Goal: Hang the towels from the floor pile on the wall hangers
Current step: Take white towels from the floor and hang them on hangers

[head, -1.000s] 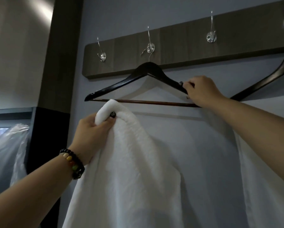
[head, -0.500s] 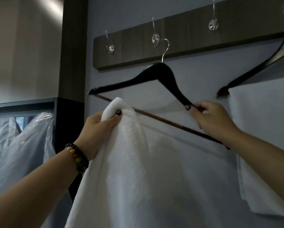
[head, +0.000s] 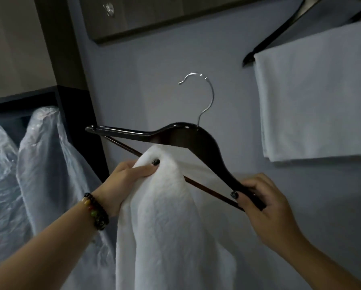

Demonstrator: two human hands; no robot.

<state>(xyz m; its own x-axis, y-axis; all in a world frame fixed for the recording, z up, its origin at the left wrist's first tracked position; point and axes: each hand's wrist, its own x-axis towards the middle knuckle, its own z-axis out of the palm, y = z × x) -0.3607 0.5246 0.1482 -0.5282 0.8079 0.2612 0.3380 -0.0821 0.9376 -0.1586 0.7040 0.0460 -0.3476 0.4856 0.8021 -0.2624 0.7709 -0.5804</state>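
Note:
A dark wooden hanger (head: pixel 188 136) with a silver hook is off the wall and tilted, its right end low. My right hand (head: pixel 263 204) grips that right end. My left hand (head: pixel 126 181) holds the top of a white towel (head: pixel 171 222), bunched up against the hanger's lower bar and poking into the gap under its shoulders. The rest of the towel hangs straight down out of view. At the top, the wooden hook rail (head: pixel 154 19) shows one metal hook (head: pixel 109 9).
At the upper right a second dark hanger (head: pixel 280 32) stays on the wall with a folded white towel (head: pixel 317 101) over its bar. Clear plastic garment covers (head: pixel 39 164) hang at the left beside a dark vertical post (head: pixel 79 97). Blue-grey wall behind.
My right hand has lifted the hanger off its wall hook and brought it down and toward me. The towel's top now reaches the hanger's bar. The camera has tipped downward.

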